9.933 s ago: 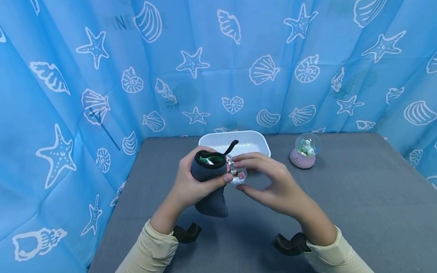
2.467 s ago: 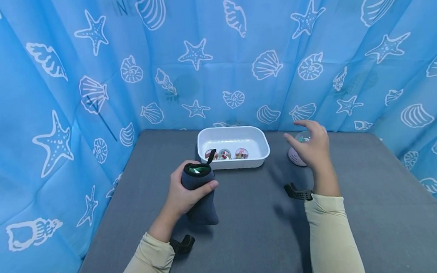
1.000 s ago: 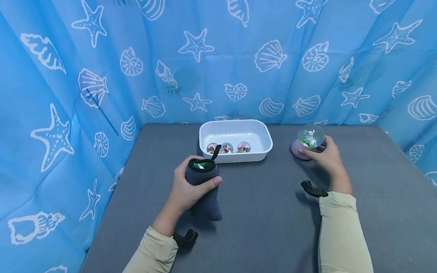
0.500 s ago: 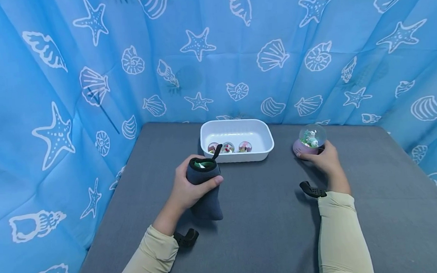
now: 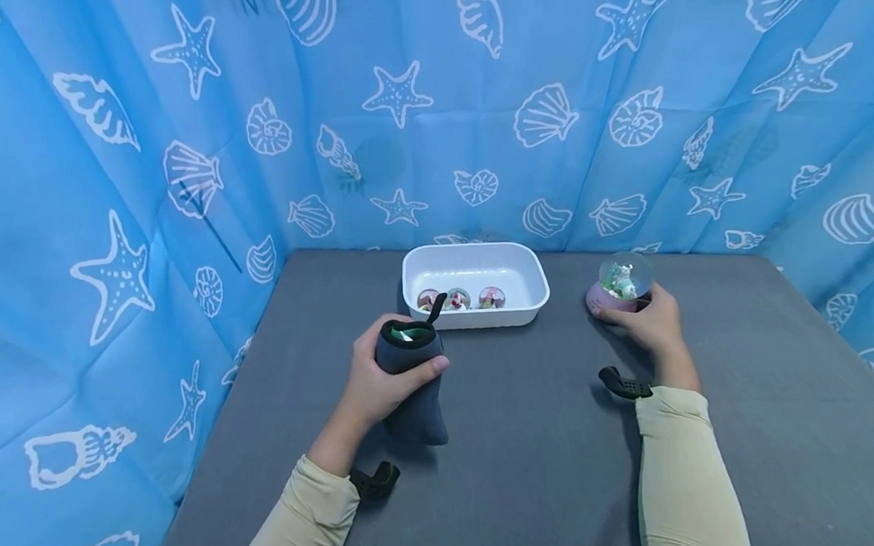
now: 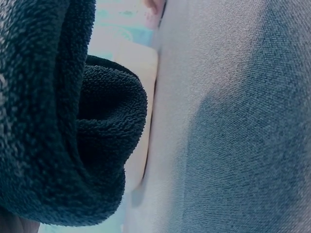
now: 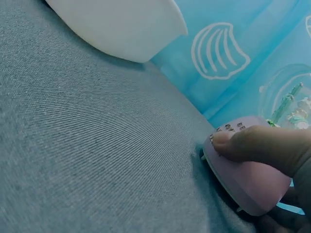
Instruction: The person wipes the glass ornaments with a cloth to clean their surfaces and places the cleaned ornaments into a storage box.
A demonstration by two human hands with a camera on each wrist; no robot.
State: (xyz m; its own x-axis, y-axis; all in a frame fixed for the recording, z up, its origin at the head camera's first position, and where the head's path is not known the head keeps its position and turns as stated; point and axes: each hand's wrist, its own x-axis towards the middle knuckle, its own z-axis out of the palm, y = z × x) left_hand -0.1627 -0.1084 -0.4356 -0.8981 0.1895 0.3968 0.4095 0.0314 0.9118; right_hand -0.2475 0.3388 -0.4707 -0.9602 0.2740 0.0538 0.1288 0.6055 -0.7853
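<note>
A dark grey fabric pouch (image 5: 414, 383), black-rimmed with a black loop at its mouth, is gripped by my left hand (image 5: 379, 377). Something green and white shows inside the opening. In the left wrist view the fuzzy cloth of the pouch (image 6: 107, 102) fills the left side. My right hand (image 5: 650, 318) holds a snow globe by its pink base (image 5: 605, 298), thumb on the near side. Its clear dome (image 5: 625, 274) has a white figure and greenery inside. In the right wrist view the thumb (image 7: 262, 145) presses the pink base (image 7: 252, 182), close over the cloth.
A white tray (image 5: 485, 318) stands at the back middle of the grey table (image 5: 524, 468). Three small clear globes lie along its near side, one a pink globe (image 5: 492, 297). A blue curtain (image 5: 430, 156) with shell prints hangs behind and around the table.
Earlier both hands were together at the pouch, with a small clear globe between them. The right hand has since moved right and taken hold of the snow globe. The left still grips the pouch.
</note>
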